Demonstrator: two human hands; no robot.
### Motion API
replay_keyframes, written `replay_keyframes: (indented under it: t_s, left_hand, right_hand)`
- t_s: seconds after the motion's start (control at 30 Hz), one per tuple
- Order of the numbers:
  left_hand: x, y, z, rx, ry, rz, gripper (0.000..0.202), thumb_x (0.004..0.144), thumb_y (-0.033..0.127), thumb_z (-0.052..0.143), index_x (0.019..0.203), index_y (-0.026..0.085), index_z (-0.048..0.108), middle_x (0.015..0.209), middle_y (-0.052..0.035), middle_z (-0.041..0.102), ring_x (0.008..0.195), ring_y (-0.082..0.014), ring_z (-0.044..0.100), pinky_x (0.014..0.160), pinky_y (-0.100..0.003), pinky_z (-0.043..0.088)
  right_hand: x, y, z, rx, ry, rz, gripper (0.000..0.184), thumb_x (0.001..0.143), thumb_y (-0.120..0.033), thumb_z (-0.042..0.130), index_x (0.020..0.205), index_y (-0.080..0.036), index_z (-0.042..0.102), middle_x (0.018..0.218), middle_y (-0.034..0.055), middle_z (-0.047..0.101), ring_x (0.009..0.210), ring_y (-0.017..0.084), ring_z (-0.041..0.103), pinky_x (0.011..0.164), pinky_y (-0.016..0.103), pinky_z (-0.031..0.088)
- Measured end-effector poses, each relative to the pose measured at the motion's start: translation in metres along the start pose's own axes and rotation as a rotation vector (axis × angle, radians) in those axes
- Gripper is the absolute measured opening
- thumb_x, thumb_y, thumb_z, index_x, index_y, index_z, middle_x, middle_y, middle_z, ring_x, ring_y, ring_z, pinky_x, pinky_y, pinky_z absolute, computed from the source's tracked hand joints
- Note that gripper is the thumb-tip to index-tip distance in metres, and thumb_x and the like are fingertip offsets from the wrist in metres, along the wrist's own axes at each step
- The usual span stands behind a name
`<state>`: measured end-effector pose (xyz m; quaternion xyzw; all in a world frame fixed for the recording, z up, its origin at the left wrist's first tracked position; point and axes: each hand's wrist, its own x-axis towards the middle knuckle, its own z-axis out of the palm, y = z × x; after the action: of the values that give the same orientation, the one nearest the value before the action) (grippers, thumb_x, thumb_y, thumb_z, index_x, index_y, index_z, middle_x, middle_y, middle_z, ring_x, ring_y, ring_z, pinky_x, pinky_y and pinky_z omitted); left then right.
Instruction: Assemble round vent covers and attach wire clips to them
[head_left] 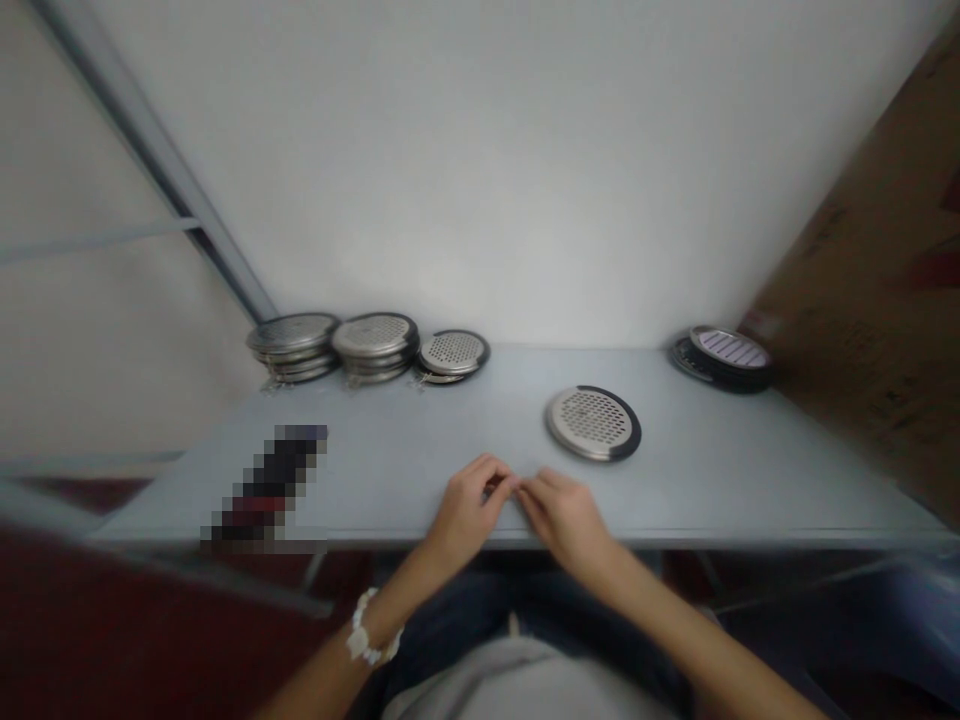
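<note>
Close to the table's front edge, my left hand [474, 502] and my right hand [561, 508] meet with their fingertips pinched together. Whatever may be between the fingers is too small and blurred to make out. Just beyond my right hand lies a round metal disc [592, 422] with a perforated face and a dark rim section along its right side. It lies flat and apart from both hands. A white beaded bracelet [361, 632] is on my left wrist.
Similar discs stand at the back left in a left stack [294, 345], a middle stack [376, 348] and a lower pile [454, 355]. A striped-face disc [729, 350] tops another pile at the back right, beside a cardboard box [870, 300]. A pixelated dark object [270, 490] lies left.
</note>
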<state>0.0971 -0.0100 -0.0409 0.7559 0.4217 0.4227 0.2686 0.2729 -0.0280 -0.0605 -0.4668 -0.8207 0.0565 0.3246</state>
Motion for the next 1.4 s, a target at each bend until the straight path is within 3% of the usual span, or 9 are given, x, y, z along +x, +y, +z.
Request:
replay_keyframes:
  t_s: [0.13, 0.47, 0.67, 0.87, 1.0, 1.17, 1.4]
  left_hand:
    - [0.0, 0.0, 0.0, -0.016, -0.011, 0.016, 0.019, 0.094, 0.025, 0.06, 0.078, 0.019, 0.065, 0.076, -0.001, 0.064, 0.073, -0.016, 0.06, 0.07, -0.026, 0.046]
    - [-0.001, 0.005, -0.002, -0.045, -0.014, 0.022, 0.018, 0.095, 0.024, 0.06, 0.08, 0.018, 0.069, 0.079, -0.0028, 0.069, 0.076, -0.0166, 0.064, 0.074, -0.027, 0.049]
    - [0.0, -0.004, -0.003, -0.139, 0.06, -0.053, 0.015, 0.093, 0.023, 0.06, 0.091, 0.019, 0.075, 0.092, -0.0054, 0.075, 0.085, -0.0185, 0.07, 0.079, -0.028, 0.055]
    - [-0.001, -0.007, -0.002, -0.366, 0.066, -0.197, 0.022, 0.087, 0.03, 0.071, 0.105, 0.018, 0.071, 0.087, -0.004, 0.077, 0.081, -0.019, 0.074, 0.079, -0.03, 0.06]
    - [-0.002, -0.004, -0.003, -0.273, 0.02, -0.135, 0.013, 0.085, 0.031, 0.073, 0.085, 0.017, 0.076, 0.086, -0.0059, 0.079, 0.081, -0.0204, 0.073, 0.08, -0.031, 0.059]
    - [-0.002, 0.0, -0.002, -0.193, -0.041, -0.03, 0.01, 0.086, 0.026, 0.072, 0.084, 0.018, 0.077, 0.084, -0.0052, 0.078, 0.078, -0.019, 0.071, 0.076, -0.029, 0.057]
    - [-0.002, 0.007, -0.005, -0.055, -0.068, 0.005, 0.003, 0.083, 0.016, 0.07, 0.082, 0.017, 0.068, 0.076, -0.0004, 0.068, 0.069, -0.0143, 0.061, 0.067, -0.024, 0.049]
  right_hand:
    - [-0.002, -0.001, 0.002, -0.075, -0.015, -0.008, 0.023, 0.101, -0.017, 0.052, 0.085, -0.017, 0.068, 0.074, 0.0035, 0.062, 0.061, 0.015, 0.057, 0.06, 0.026, 0.038]
    - [-0.002, -0.002, -0.001, 0.009, 0.024, 0.004, 0.026, 0.098, -0.014, 0.053, 0.076, -0.017, 0.067, 0.069, 0.0029, 0.062, 0.059, 0.014, 0.057, 0.059, 0.026, 0.037]
    - [0.0, -0.003, -0.005, 0.088, 0.051, 0.04, 0.028, 0.097, -0.015, 0.055, 0.072, -0.017, 0.068, 0.066, 0.0025, 0.061, 0.057, 0.013, 0.056, 0.058, 0.025, 0.036]
    - [0.001, 0.001, -0.005, 0.131, 0.09, 0.092, 0.031, 0.096, -0.015, 0.056, 0.068, -0.017, 0.068, 0.063, 0.0024, 0.061, 0.057, 0.013, 0.055, 0.058, 0.025, 0.035]
    - [0.001, 0.002, -0.004, 0.137, 0.098, 0.121, 0.033, 0.097, -0.017, 0.055, 0.067, -0.017, 0.068, 0.062, 0.0018, 0.06, 0.056, 0.013, 0.054, 0.058, 0.025, 0.034]
    - [0.0, 0.003, -0.002, 0.094, 0.072, 0.117, 0.032, 0.096, -0.017, 0.054, 0.068, -0.018, 0.068, 0.062, 0.0019, 0.061, 0.056, 0.013, 0.054, 0.058, 0.026, 0.033]
    - [0.001, 0.003, -0.002, 0.123, 0.101, 0.124, 0.033, 0.097, -0.018, 0.053, 0.067, -0.018, 0.067, 0.062, 0.0018, 0.06, 0.057, 0.013, 0.053, 0.058, 0.025, 0.034]
